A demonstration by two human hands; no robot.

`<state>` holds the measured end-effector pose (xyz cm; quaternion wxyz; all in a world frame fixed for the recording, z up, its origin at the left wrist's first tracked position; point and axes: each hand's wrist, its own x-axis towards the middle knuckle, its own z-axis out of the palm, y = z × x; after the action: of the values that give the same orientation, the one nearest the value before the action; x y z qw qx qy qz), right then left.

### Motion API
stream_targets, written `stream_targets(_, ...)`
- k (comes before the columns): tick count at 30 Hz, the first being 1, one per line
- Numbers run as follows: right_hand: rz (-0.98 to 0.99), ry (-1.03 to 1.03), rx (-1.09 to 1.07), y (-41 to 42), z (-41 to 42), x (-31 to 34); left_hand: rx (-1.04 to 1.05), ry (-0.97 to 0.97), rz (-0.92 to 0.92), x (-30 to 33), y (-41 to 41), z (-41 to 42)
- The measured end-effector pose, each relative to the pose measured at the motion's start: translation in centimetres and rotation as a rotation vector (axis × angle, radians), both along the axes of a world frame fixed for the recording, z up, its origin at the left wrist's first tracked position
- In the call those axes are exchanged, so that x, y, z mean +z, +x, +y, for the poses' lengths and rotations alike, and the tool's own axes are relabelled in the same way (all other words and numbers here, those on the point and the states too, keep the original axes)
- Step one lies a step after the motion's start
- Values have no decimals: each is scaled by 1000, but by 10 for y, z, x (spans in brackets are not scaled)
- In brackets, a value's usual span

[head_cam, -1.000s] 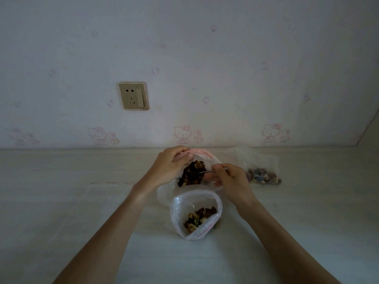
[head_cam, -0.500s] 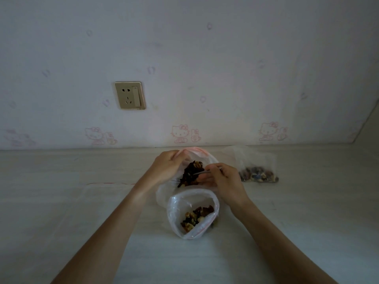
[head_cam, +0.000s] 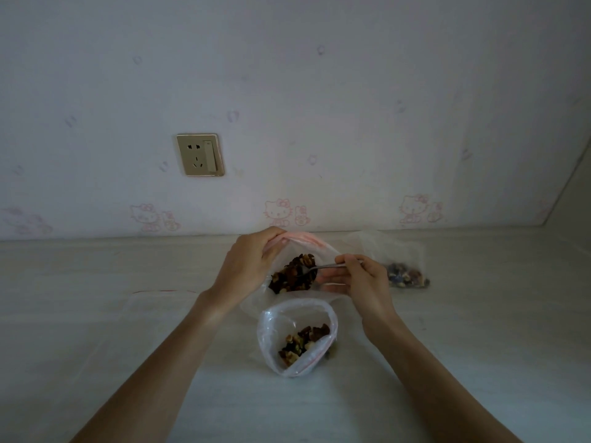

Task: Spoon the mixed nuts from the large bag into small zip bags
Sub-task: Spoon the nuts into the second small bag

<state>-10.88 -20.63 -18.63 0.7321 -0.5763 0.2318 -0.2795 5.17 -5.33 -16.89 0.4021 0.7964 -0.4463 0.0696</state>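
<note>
- The pale wood-grain surface (head_cam: 96,314) carries everything; the landmark is the large clear plastic bag with a pink zip rim (head_cam: 307,247), which lies near the wall with its mouth held open.
- Inside the large bag sits the dark heap of mixed nuts (head_cam: 292,276), the stock being drawn from.
- Just in front of the large bag, towards the person, stands a small clear zip bag with a rolled-open mouth (head_cam: 295,318); a modest layer of nuts lies at its bottom, so by my reading it is only partly filled.
- To the right of the large bag lies another small clear bag holding nuts (head_cam: 404,276), which looks finished and set aside.
- The left hand (head_cam: 246,266) grips the large bag's rim at its left side, fingers curled round the plastic to keep the mouth wide.
- The right hand (head_cam: 361,279) pinches the handle of a thin metal spoon (head_cam: 323,267) at the large bag's right side; the bowl is dug into the heap.
- The step in hand seems to be loading a spoonful.
- The next move calls for lifting the spoon level, clearing the large bag's near rim, and tipping over the small bag's mouth without knocking its soft wall.
</note>
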Motion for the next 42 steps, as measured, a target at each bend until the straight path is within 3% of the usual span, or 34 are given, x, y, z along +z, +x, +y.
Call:
stream_targets(11, -62, -7, 20, -15, 2, 5, 60, 6, 22, 11, -7, 15)
stream_targets(20, -179, 2, 76, -59, 11, 34, 147, -111, -153, 12, -52, 59)
stream_targets(22, -192, -14, 101, -71, 15, 38, 180, -86, -88, 11, -68, 69)
stream_targets(27, -186, -74, 137, -91, 26, 39, 225, 212, 229, 3, -101, 82)
stream_targets(32, -100, -219, 143, -97, 35, 30, 183, 157, 307, 1, -114, 80)
stream_targets(35, -56, -463, 149, -98, 41, 26, 203, 116, 273, 3, -115, 79)
stream_targets(42, -33, -1422, 256, -112, 48, 29, 218, 89, 140, 11, -115, 79)
